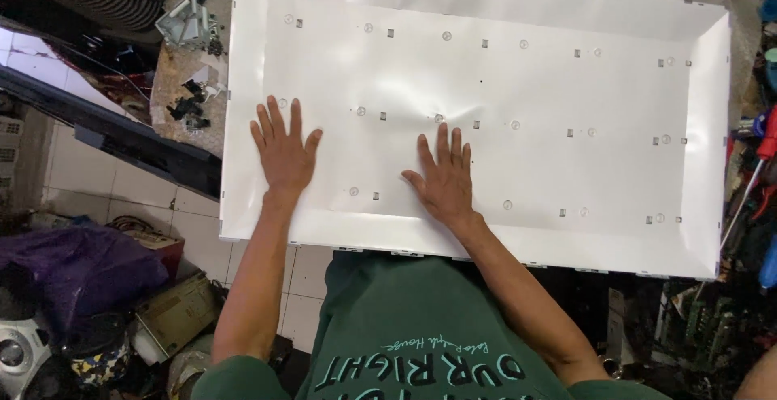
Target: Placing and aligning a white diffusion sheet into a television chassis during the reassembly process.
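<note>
While both palms lie flat on it, the white reflector sheet (pixel 518 100) stays spread inside a wide, shallow panel tray (pixel 715 125) which fills most of the workbench. The left hand (pixel 283 151) rests near the left edge of the sheet, fingers stretched out and a little apart, holding nothing. The right hand (pixel 443 175) presses nearer to the middle, also fully open, the thumb pointing to the left, and it grips nothing either. I judge that the hands are flat like this to keep the thin sheet smooth against the tray bottom, because the sheet shows soft waves and small dents around them.

Rows of small round lenses (pixel 515 124) stand through holes in the sheet, each with a little square cutout beside it, in three lines from left to right.

Right of the tray, a red-handled screwdriver (pixel 765 142) lies among other tools, just beside the tray wall. At the upper left corner, small dark and pale plastic pieces (pixel 188 107) are scattered on the bench. Below left, on the tiled floor (pixel 137 193), a purple cloth (pixel 77 266) covers some things. No label or package shows clearly on the sheet itself; it is plain white.
</note>
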